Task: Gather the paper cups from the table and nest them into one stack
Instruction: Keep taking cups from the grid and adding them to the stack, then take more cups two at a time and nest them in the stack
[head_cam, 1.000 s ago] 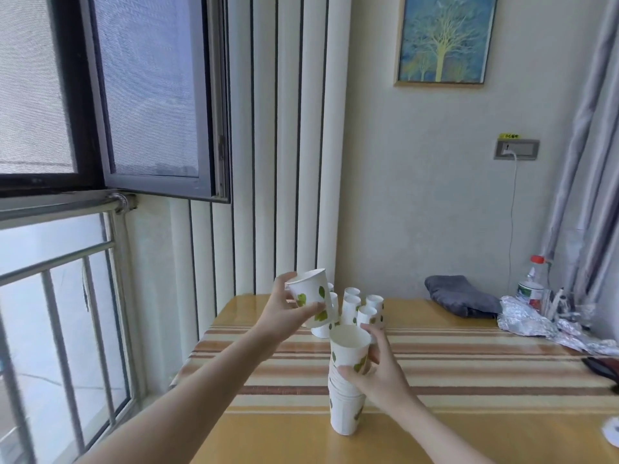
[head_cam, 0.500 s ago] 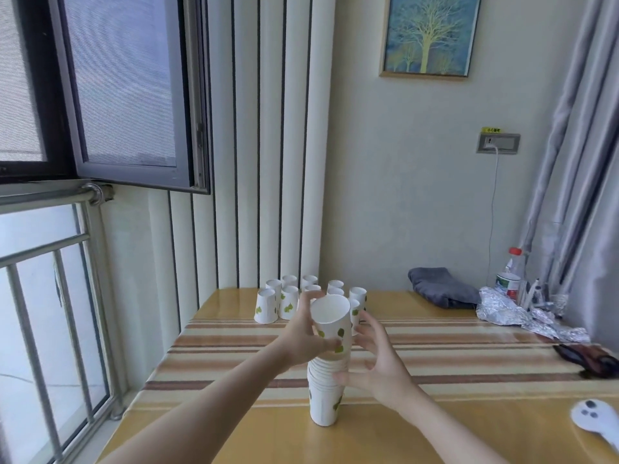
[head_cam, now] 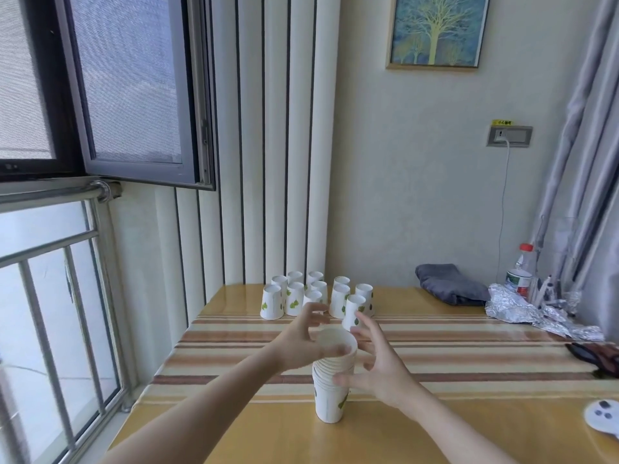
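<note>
A stack of nested white paper cups with green leaf prints stands upright on the striped table, near the front. The top cup sits seated in it, mouth up. My left hand is at the top cup's left; its thumb lies against the rim and its fingers are spread above and behind it. My right hand steadies the stack from the right, thumb pressed on its side, fingers fanned out. Several loose cups stand upside down in a cluster at the table's back.
A folded grey cloth, crumpled foil and a plastic bottle sit at the back right. A dark object and a white device lie at the right edge. An open window frame juts in at upper left.
My left hand carried a cup from the back cluster down onto the stack; the cup is now nested and the fingers have loosened. The right hand stayed on the stack.
</note>
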